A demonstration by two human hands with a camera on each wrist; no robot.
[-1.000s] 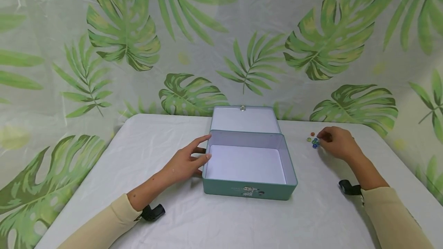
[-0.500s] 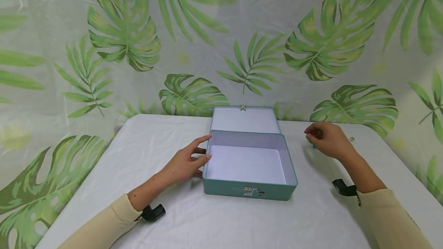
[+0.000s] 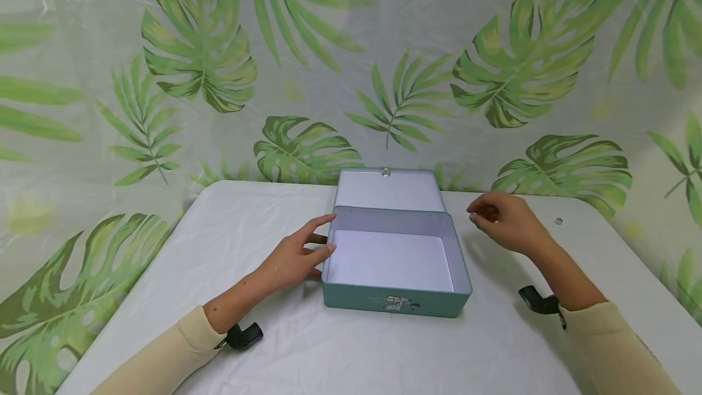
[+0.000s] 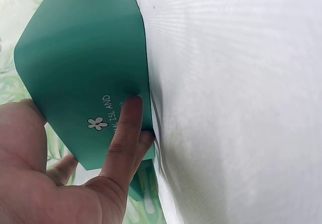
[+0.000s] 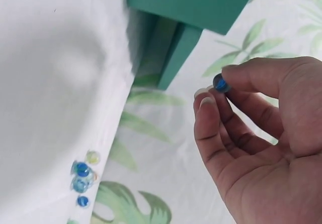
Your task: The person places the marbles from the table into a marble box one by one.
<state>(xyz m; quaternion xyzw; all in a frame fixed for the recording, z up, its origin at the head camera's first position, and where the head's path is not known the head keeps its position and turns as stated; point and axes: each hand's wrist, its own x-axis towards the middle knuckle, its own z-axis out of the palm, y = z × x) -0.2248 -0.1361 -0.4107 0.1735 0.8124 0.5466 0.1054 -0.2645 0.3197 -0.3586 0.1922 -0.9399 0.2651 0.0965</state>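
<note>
An open green tin box (image 3: 356, 296) with a pale inside stands mid-table, its hinged lid (image 3: 388, 189) tipped back behind it. At its left side, my left hand (image 3: 290, 261) rests with spread fingers; index and thumb tips lie at the rim. In the left wrist view, two fingers (image 4: 123, 138) press the lettered outer wall near a white flower print. To the right of the box, my right hand (image 3: 510, 221) is raised above the table. Its thumb and fingers pinch a blue marble (image 5: 220, 83), seen in the right wrist view.
Several blue, clear and yellowish marbles (image 5: 82, 169) lie on the white cloth near the table's edge; the head view has them mostly hidden behind the right hand. A single clear round piece (image 3: 558, 221) lies farther right. A leaf-printed curtain (image 3: 307, 78) hangs behind the table (image 3: 263, 218).
My right hand has lifted from the marbles with a blue one and moved left toward the box. The clear round piece at the far right has come into view. My left hand stays put.
</note>
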